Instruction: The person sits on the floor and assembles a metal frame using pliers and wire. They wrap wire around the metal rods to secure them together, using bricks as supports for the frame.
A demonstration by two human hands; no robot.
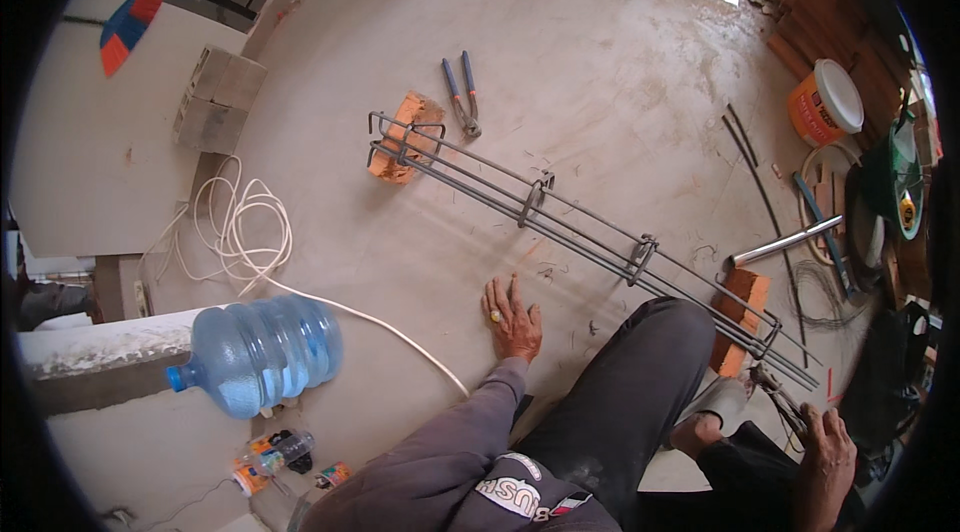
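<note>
My left hand [513, 317] rests on the concrete floor with its fingers spread, a ring on one finger, and nothing held. At the lower right, my right hand [828, 452] is closed around dark pincers [780, 400], whose jaws are by the near end of a rebar cage [590, 232]. Whether the jaws touch the steel I cannot tell. Long bars and several bent stirrups make up the cage, which lies diagonally across an orange brick [413, 118] at its far end and another orange brick [741, 304] at its near end. My knee is beside the cage.
Blue-handled cutters [464, 97] lie beyond the cage. Leftward are a coiled white cable [265, 232], a large blue water bottle [265, 352] and grey blocks [218, 97]. Loose rebar [760, 182], a metal pipe [785, 242], tie wire [815, 297] and an orange bucket [815, 112] are at right.
</note>
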